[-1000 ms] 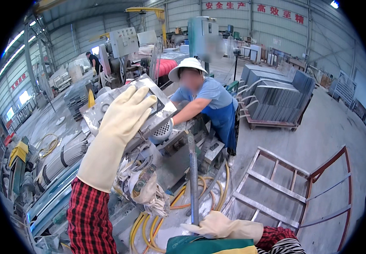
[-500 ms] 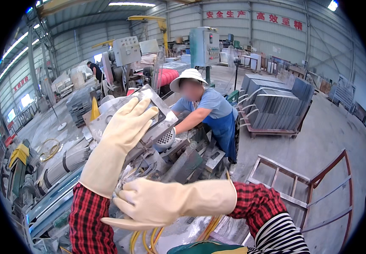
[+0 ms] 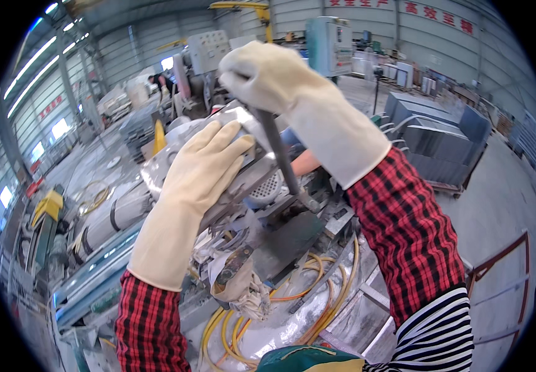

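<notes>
My left hand (image 3: 209, 167), in a cream rubber glove, lies with fingers outstretched on the grey metal housing (image 3: 234, 116) of a machine. Raised at the upper middle, my gloved right hand (image 3: 268, 74) is closed around the upper end of a dark metal bar (image 3: 274, 146). The bar slants down and right, and a short lighter piece (image 3: 308, 201) shows at its lower end. Beside the bar is a motor with a perforated round cover (image 3: 265, 189). My right hand and arm hide most of a co-worker, whose bare forearm (image 3: 305, 162) reaches in behind the bar.
Yellow hoses (image 3: 336, 304) coil on the floor below the machine, near crumpled cloth (image 3: 243, 291). A stack of grey slabs (image 3: 432, 146) stands at right, with a red metal frame (image 3: 497, 266) nearer. Control boxes (image 3: 330, 46) rise behind. Another person (image 3: 159, 80) is far left.
My right hand has moved from beside my left forearm up to the upper middle and now grips the bar. My left hand stays on the housing. The view has shifted, and the co-worker is mostly covered.
</notes>
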The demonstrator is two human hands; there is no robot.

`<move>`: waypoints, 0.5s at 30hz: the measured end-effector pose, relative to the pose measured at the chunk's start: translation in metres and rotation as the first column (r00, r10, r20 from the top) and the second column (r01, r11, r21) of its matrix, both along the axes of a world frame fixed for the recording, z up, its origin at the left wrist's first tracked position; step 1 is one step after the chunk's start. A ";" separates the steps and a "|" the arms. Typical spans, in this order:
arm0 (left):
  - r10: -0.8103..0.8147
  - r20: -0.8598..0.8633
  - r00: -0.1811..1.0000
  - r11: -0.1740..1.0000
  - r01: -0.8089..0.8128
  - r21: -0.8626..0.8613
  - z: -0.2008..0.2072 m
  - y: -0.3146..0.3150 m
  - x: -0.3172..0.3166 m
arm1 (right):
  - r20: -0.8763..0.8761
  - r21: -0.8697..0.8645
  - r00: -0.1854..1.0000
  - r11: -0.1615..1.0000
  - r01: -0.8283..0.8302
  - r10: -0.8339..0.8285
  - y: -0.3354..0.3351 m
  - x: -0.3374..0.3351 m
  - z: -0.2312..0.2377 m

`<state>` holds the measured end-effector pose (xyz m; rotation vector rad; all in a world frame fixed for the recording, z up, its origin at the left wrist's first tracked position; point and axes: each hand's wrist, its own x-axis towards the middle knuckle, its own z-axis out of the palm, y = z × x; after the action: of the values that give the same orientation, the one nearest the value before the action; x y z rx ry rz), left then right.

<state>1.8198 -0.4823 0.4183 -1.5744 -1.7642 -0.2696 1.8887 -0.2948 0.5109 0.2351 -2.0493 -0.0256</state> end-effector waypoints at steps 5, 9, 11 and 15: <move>0.082 0.023 0.996 0.995 -0.080 -0.061 0.003 0.004 -0.004 | -0.032 0.022 0.999 1.000 0.004 -0.004 0.032 -0.020 0.003; 0.134 0.022 0.991 0.988 -0.132 -0.085 0.007 0.005 -0.004 | 0.054 -0.202 0.998 0.979 -0.022 0.034 0.074 -0.026 0.002; 0.178 0.029 0.984 0.979 -0.174 -0.111 0.002 0.002 -0.010 | 0.189 -0.457 0.981 0.888 0.041 0.052 0.097 -0.044 -0.008; 0.166 0.018 0.986 0.980 -0.163 -0.114 0.002 0.015 -0.010 | 0.193 -0.355 0.957 0.893 0.275 -0.218 0.171 -0.040 -0.018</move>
<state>1.8096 -0.4675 0.4205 -1.4969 -1.9481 -0.1133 1.8491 -0.1240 0.4927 -0.2759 -2.1723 0.2372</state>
